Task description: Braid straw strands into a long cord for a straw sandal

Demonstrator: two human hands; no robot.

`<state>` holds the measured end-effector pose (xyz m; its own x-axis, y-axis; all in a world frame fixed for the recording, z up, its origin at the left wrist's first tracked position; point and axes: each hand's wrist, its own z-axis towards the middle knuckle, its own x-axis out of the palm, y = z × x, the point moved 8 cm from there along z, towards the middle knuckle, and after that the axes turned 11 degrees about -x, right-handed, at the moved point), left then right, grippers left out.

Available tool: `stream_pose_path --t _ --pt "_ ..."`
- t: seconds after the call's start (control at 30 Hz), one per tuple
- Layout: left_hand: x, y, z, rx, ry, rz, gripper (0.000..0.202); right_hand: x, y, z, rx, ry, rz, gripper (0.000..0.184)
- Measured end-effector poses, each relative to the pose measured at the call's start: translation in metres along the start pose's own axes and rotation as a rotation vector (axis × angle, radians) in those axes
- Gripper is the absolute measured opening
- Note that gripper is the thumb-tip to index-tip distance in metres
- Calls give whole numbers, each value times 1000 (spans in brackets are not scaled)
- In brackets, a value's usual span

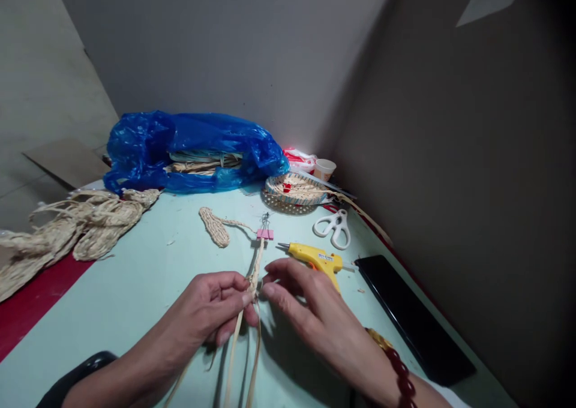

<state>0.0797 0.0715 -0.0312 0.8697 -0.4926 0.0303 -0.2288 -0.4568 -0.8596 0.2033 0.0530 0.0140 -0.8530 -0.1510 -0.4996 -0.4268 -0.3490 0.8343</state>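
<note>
A pale straw braid (256,270) runs toward me from a pink binder clip (265,234) on the table. My left hand (216,306) pinches the braid's lower end between thumb and fingers. Several loose strands (234,354) hang from that end toward the table's near edge. Just right of the braid is my right hand (310,303), thumb and fingers apart, with nothing seen between them. Beyond the clip, a thin plaited cord leads left to a small woven sole-shaped piece (214,227).
A yellow glue gun (317,257), white-handled scissors (333,227) and a black flat device (414,318) lie to the right. Behind are a woven basket (294,192), a paper cup (324,168) and a blue plastic bag (216,132) of straw. Woven straw pieces (108,228) lie left.
</note>
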Motion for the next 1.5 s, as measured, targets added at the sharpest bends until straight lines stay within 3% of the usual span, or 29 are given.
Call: stream_pose_path --t 0.1,0.17,0.4,0.7,0.8,0.97,1.13,1.23,1.37,1.5 --pt "2 -1 1 20 42 36 27 31 -15 1 119 181 378 23" --pt "2 -1 2 43 58 73 27 40 -20 1 156 204 467 25" --pt "-1 2 -2 92 -37 219 19 25 -17 4 83 125 12 32" --pt "2 9 -4 99 -106 218 11 30 -19 0 110 131 121 33" --pt "0 9 -4 100 -133 230 19 33 -25 0 149 122 187 30" --pt "-2 8 -9 102 -153 380 18 35 -27 0 220 85 292 20" --pt "-10 2 -18 85 -292 639 25 26 -12 -2 107 106 29 18" --pt "-9 1 -22 67 -332 622 34 24 -5 -4 -2 92 -163 17" --pt "1 -1 -27 202 -366 518 31 28 -2 -5 -61 76 -252 17" --pt "13 -1 -33 461 -427 670 24 30 -7 -5 -49 42 -197 17"
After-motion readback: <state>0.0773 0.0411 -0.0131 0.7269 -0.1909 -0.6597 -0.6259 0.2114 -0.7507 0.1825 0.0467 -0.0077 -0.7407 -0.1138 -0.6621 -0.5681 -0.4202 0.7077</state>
